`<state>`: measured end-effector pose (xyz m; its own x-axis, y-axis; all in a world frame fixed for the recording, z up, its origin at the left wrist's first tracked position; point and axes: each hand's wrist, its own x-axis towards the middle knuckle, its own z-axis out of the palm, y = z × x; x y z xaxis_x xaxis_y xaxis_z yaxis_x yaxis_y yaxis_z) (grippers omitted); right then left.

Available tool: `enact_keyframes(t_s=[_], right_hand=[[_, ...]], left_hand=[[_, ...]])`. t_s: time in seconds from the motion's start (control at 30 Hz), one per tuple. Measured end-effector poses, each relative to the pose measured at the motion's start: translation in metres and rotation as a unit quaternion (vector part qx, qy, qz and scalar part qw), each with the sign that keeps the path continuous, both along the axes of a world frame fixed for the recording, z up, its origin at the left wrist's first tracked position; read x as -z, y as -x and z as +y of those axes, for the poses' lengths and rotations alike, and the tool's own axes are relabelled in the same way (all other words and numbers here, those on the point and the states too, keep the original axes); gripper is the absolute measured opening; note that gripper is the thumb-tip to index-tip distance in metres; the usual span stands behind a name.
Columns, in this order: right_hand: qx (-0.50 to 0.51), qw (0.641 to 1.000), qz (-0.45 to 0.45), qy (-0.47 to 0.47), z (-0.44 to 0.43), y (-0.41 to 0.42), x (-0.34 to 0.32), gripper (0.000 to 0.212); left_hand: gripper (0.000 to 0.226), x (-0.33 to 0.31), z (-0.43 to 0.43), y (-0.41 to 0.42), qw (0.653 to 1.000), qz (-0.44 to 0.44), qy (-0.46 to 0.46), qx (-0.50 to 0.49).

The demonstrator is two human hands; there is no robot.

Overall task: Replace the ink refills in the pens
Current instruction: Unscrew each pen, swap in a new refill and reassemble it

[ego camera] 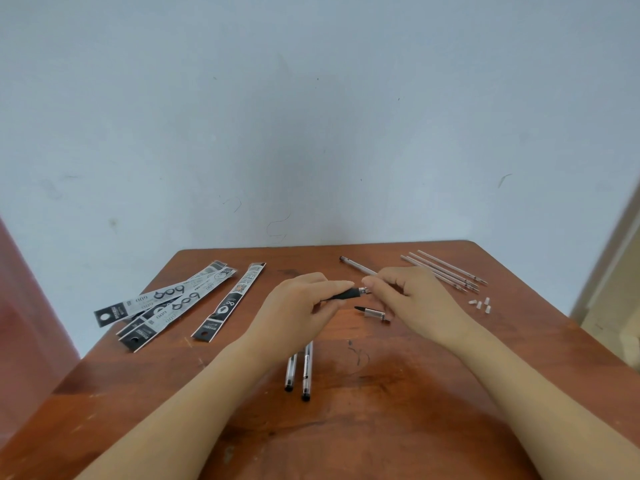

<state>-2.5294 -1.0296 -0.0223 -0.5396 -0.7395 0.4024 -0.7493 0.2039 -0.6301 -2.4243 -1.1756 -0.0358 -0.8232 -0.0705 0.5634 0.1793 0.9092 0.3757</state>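
My left hand (304, 303) grips a pen with a black grip section (346, 293), held level above the table. My right hand (412, 296) pinches the pen's silver tip end at its right. A loose pen tip piece (372, 311) lies on the table just below the hands. Two clear pens (301, 370) lie side by side near me, partly hidden under my left wrist. A thin refill or barrel (356, 266) lies beyond my right hand. Several used refills (446, 270) lie at the back right.
Several black-and-white refill packages (173, 301) are fanned out on the left of the brown table (346, 427). Small white caps (481, 304) lie by the right edge. A pale wall stands right behind the table.
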Motion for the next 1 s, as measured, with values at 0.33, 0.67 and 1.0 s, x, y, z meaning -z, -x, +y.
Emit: enact_keyframes(t_s=[0.33, 0.67, 1.0], right_hand=[[-0.044, 0.994, -0.088, 0.054, 0.0075, 0.0092, -0.0068, 0.031], [-0.044, 0.998, -0.033, -0.022, 0.0058, 0.0024, -0.0046, 0.032], [-0.055, 0.997, -0.049, 0.003, 0.0059, 0.0044, -0.0064, 0.016]], left_hand=[[0.032, -0.002, 0.0011, 0.0001, 1.0, 0.003, -0.012, -0.008], [0.03, -0.0012, 0.0014, -0.0002, 1.0, -0.003, 0.0, 0.009], [0.031, -0.0009, 0.0002, -0.0001, 1.0, -0.005, -0.004, 0.005]])
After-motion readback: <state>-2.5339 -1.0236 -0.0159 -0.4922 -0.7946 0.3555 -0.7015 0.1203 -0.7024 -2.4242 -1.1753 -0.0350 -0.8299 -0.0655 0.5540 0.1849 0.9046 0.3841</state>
